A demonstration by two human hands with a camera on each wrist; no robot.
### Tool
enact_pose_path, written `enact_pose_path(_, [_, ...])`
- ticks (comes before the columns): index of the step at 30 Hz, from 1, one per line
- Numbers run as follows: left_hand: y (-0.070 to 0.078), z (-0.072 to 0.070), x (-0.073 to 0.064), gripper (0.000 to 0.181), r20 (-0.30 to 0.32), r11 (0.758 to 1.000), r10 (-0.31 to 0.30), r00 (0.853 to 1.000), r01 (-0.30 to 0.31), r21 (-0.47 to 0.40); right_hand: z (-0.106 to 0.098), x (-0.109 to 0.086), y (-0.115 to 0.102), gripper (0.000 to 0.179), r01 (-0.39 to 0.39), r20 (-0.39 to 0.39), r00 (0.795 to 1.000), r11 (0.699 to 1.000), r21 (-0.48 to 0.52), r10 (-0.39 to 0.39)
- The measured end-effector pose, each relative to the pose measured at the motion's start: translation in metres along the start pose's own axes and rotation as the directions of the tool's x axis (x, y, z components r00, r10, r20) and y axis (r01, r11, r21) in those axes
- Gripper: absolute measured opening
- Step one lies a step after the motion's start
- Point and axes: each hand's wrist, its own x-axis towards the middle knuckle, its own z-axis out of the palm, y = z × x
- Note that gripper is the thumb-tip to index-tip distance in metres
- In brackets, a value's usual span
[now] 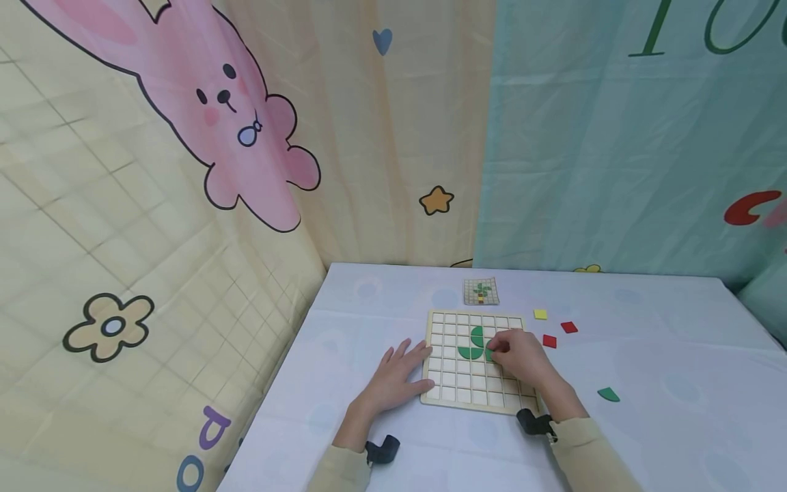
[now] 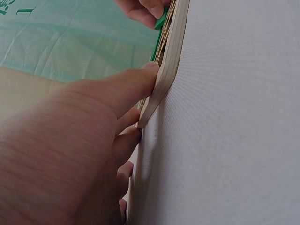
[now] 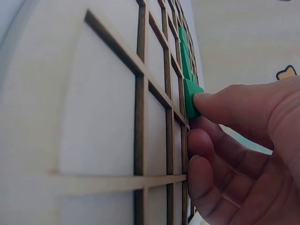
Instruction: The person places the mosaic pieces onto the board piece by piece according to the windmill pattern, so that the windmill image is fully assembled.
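Observation:
A square wooden grid board (image 1: 458, 380) with white cells lies on the table. My left hand (image 1: 395, 377) rests at its left edge with fingers spread, and the thumb touches the board's side in the left wrist view. Over the middle of the grid, my right hand (image 1: 522, 357) pinches a green quarter-circle tile (image 3: 191, 99) between thumb and fingers. That tile is at or just above a cell; the contact beneath it is hidden. Several green tiles (image 1: 470, 353) sit in neighbouring cells to its left.
A small pattern card (image 1: 481, 292) lies behind the board. To the right are a yellow square tile (image 1: 540, 314), red tiles (image 1: 550, 341) and a loose green quarter-circle tile (image 1: 609, 394). A printed curtain (image 1: 393, 137) hangs along the table's back edge.

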Motion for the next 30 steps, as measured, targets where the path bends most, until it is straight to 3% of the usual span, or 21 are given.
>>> enact_pose_path(14, [-0.0009,0.0011,0.0,0.07,-0.003,1.0,0.0,1.0,0.0,0.0,0.0023,-0.0023,-0.003,0.001,-0.039,-0.042,0.998,0.998,-0.048,0.037])
enact_pose_path(23, [-0.002,0.0002,0.0006,0.07,-0.012,1.0,0.009,1.0,-0.009,0.011,0.0006,-0.0029,-0.0025,0.001,-0.027,-0.056,0.998,0.999,-0.02,0.026])
enact_pose_path(30, [-0.0023,0.0012,-0.0005,0.069,-0.001,1.0,0.008,1.0,-0.008,-0.007,-0.0029,-0.0078,0.0018,0.014,-0.047,-0.034,0.998,0.999,0.009,0.048])
